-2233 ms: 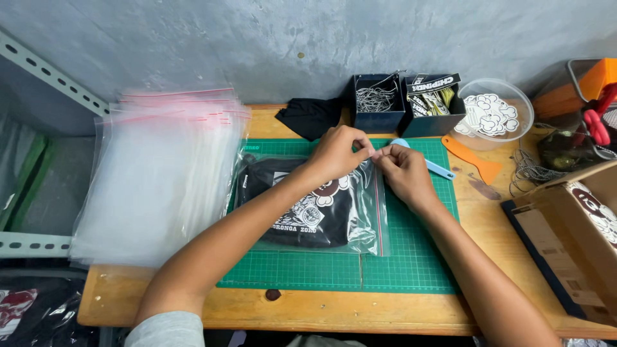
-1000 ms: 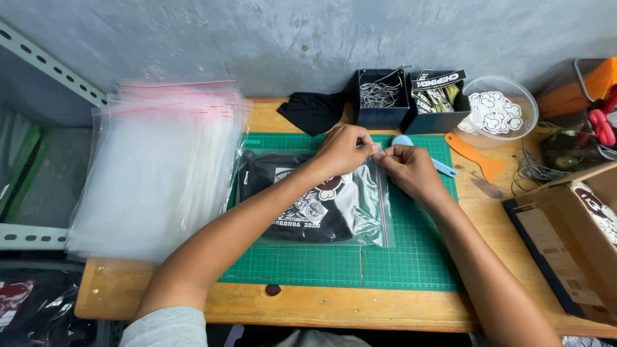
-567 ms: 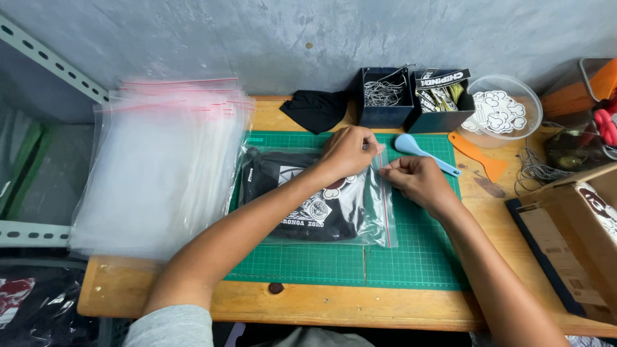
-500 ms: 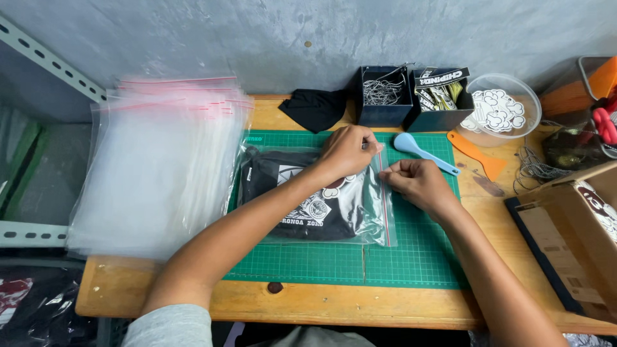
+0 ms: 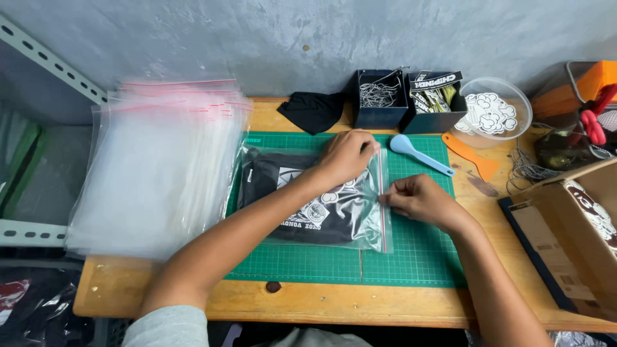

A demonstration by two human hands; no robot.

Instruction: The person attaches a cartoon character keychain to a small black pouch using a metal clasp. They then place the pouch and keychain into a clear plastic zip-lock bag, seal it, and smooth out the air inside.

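A clear zip bag (image 5: 360,225) with a folded black printed garment (image 5: 289,209) inside lies flat on the green cutting mat (image 5: 411,257). My left hand (image 5: 347,154) presses on the bag's upper right corner, fingers at the red-lined zip edge. Lower on that same edge, my right hand (image 5: 414,199) pinches the seal, fingertips closed on it.
A thick stack of empty clear zip bags (image 5: 160,167) fills the left of the wooden table (image 5: 385,305). At the back stand two dark boxes (image 5: 379,99), a black cloth (image 5: 312,109), a clear bowl of stickers (image 5: 491,112), a blue spoon (image 5: 418,153) and an orange scraper (image 5: 472,155). A cardboard box (image 5: 572,231) sits right.
My right hand has slid down the bag's zip edge from the top corner toward me. My left hand stays at the upper corner.
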